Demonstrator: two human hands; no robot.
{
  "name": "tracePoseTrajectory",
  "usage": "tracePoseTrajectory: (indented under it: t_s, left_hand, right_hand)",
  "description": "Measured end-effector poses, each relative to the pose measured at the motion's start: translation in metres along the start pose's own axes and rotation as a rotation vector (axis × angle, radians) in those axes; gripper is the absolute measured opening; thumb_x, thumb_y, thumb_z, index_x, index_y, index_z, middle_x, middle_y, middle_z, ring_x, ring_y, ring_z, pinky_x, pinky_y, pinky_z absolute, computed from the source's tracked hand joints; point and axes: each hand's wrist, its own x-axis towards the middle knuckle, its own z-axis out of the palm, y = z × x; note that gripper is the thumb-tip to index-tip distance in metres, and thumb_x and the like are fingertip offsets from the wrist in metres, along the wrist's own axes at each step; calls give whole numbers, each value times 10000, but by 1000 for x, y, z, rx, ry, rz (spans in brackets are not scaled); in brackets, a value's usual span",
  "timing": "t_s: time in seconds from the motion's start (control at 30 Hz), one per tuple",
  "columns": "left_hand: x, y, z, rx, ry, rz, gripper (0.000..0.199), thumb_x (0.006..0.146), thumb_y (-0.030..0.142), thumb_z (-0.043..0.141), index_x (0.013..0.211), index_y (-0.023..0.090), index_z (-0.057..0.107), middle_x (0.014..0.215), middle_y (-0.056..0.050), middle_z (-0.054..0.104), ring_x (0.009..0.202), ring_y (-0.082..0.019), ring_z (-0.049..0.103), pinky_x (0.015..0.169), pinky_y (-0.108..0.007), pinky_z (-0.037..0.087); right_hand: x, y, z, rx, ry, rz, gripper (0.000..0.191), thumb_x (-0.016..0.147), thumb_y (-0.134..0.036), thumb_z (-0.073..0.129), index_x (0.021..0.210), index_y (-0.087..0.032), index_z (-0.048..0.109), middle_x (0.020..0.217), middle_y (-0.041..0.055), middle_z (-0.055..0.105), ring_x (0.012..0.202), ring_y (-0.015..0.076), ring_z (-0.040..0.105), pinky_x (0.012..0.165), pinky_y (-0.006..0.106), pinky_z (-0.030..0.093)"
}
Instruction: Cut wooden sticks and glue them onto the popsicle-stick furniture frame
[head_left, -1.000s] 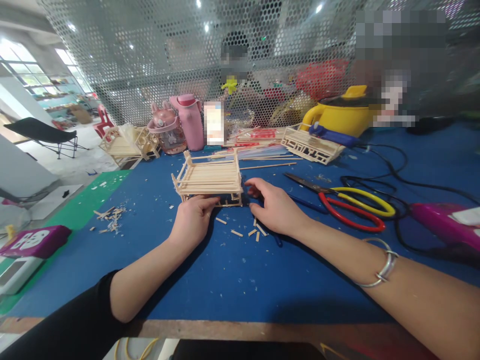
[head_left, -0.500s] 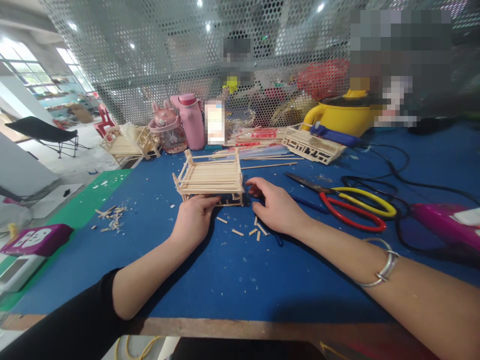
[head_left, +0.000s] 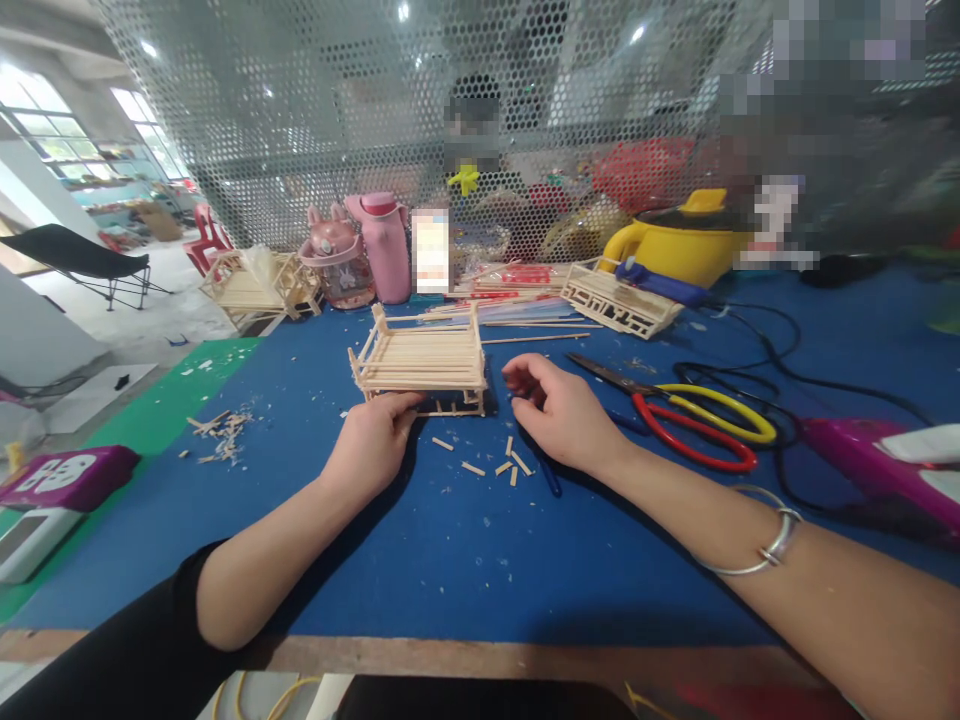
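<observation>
A small bed-like model made of wooden sticks stands on the blue table, with a slatted deck, corner posts and thin rails. At its front left lower edge is my left hand, thumb and fingers closed on the frame; the fingertips are partly hidden. To the right of the model and apart from it, my right hand hovers low with curled, parted fingers and nothing visible between them. Blue handles of a tool poke out beneath that hand, its head hidden. Several short stick offcuts lie in front of the model.
Scissors with red and yellow handles lie to the right, near black cords and a purple device. Behind are stick bundles, another stick model, a yellow pot and a pink bottle. Wood scraps lie left.
My left hand has slid slightly left along the model's front edge. My right hand has drawn a little to the right, away from the model. The view has shifted slightly.
</observation>
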Motion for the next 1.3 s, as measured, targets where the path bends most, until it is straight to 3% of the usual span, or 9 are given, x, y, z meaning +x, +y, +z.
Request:
tracePoseTrajectory:
  t_s: [0.1,0.2,0.33,0.6,0.77,0.87,1.07,1.17,1.3]
  left_hand:
    - [1,-3,-7,-3,-40,-20,266,819,198,527,1027,230,690,1045,-40,707,990,-224,641,858,-305,495]
    - [2,-5,-8,-11,-82,30,254,826,201,512,993,247,698,1002,-27,719,936,-212,656,808,-285,505]
    - [3,-4,-8,-21,-78,101,265,841,184,482,995,241,689,1022,-21,712,955,-200,647,823,-271,492]
    - [2,-4,-14,-27,-46,78,247,843,183,499,1013,204,677,1017,-39,707,949,-200,636,850,-288,475]
    - [-6,1,-19,-7,-178,164,207,852,284,520,927,237,708,873,-33,697,821,-190,636,754,-293,483]
    - [-10,5,-21,-15,-246,196,205,846,332,538,915,259,717,806,-29,669,753,-181,627,698,-287,473]
    - [-11,9,-20,-149,-210,147,184,833,296,569,919,231,719,841,-20,704,780,-164,637,705,-255,469]
    - [-7,7,-18,-207,-114,78,153,818,271,587,858,222,726,851,-7,729,785,-157,655,706,-237,478]
    - [-1,-1,-10,-170,59,47,177,835,253,559,888,218,725,895,-15,741,820,-171,674,729,-247,494]
  right_hand:
    - [-4,-10,-11,-87,24,-95,88,760,-198,553,832,-179,599,708,6,614,623,128,554,605,236,423]
    - [-11,-27,-14,-222,-179,-188,125,798,-237,551,753,-207,664,652,-11,653,570,120,567,579,238,395]
    - [-14,-50,2,-405,-395,-147,174,827,-273,542,858,-259,712,800,6,730,712,181,656,617,271,411]
    - [-3,-64,30,-557,-411,-52,229,865,-306,480,812,-255,697,797,22,730,761,217,673,603,281,403]
    - [-6,-58,30,-525,-419,-121,220,882,-288,455,828,-230,660,797,20,719,741,201,667,580,267,367]
    - [-10,-55,29,-495,-387,-177,241,908,-294,418,848,-205,634,775,26,709,705,187,659,563,262,343]
    - [-13,-55,25,-449,-285,-255,268,925,-302,399,858,-177,626,736,36,697,666,170,645,566,256,336]
    - [-10,-54,17,-368,-197,-245,224,907,-315,447,881,-192,632,732,16,696,633,148,631,567,240,350]
    - [-2,-48,0,-181,68,-132,156,859,-321,522,880,-195,612,568,-37,607,494,96,536,536,207,359]
